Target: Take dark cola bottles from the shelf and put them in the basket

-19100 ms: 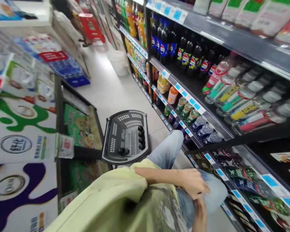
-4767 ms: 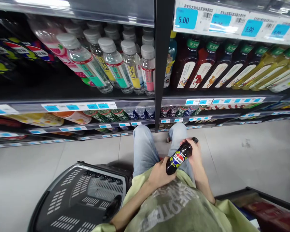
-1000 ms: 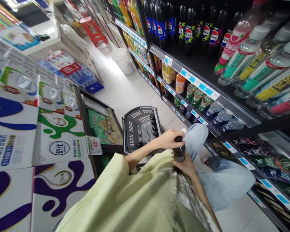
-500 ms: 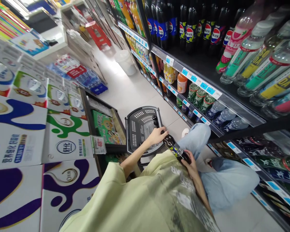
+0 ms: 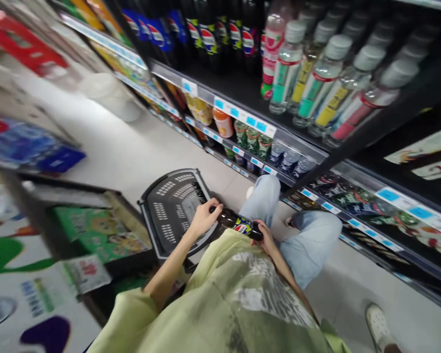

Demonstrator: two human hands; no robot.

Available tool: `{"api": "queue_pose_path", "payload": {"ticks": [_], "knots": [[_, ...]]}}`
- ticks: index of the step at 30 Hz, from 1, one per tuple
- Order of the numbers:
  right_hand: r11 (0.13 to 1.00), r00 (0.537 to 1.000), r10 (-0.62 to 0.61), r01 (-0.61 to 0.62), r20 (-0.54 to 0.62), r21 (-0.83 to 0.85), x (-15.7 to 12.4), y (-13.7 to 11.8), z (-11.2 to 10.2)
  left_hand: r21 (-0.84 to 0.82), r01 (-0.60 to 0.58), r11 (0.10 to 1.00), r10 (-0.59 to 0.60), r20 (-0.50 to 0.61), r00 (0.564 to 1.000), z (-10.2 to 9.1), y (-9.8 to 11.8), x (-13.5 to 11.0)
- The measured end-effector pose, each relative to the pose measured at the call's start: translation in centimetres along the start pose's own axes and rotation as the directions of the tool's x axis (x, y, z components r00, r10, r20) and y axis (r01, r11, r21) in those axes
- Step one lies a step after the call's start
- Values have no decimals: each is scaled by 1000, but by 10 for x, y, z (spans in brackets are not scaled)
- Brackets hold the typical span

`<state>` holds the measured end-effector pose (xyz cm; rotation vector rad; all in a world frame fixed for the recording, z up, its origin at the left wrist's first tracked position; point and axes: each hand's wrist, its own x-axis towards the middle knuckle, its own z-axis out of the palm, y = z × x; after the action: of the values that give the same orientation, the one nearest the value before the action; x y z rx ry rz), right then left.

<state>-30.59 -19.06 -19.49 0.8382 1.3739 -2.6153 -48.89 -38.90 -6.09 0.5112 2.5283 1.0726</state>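
A dark cola bottle (image 5: 230,218) with a Pepsi label lies nearly level in front of my shirt, held between both hands. My left hand (image 5: 207,215) is closed round its capped neck end. Round the base end, my right hand (image 5: 266,236) has its fingers wrapped. Just beyond my left hand stands a black shopping basket (image 5: 161,182) with slotted walls. Dark bottle tops (image 5: 199,192) show at its right inner side; the rest of its contents is hard to make out.
Drink shelves (image 5: 238,90) run along the right, with soda bottles (image 5: 318,93) and upright cola bottles (image 5: 206,34). A white bucket (image 5: 112,95) stands on the floor ahead. Milk cartons (image 5: 29,299) are stacked at left. A shoe (image 5: 378,321) shows at lower right.
My view has swung to the right, so basket and hands appear further left. The bottle has tipped closer to level. Both hands still hold it.
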Motion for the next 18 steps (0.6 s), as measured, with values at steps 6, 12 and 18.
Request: {"api": "queue_pose_path", "payload": {"ticks": [6, 12, 18], "knots": [[999, 999, -36, 36, -5, 14, 8, -2, -2, 64, 14, 998, -16, 29, 999, 2, 0, 9], [998, 998, -61, 61, 1, 16, 6, -6, -1, 46, 52, 998, -52, 12, 999, 1, 7, 10], [993, 996, -91, 90, -8, -74, 6, -12, 9, -83, 117, 990, -126, -114, 986, 2, 17, 9]]}}
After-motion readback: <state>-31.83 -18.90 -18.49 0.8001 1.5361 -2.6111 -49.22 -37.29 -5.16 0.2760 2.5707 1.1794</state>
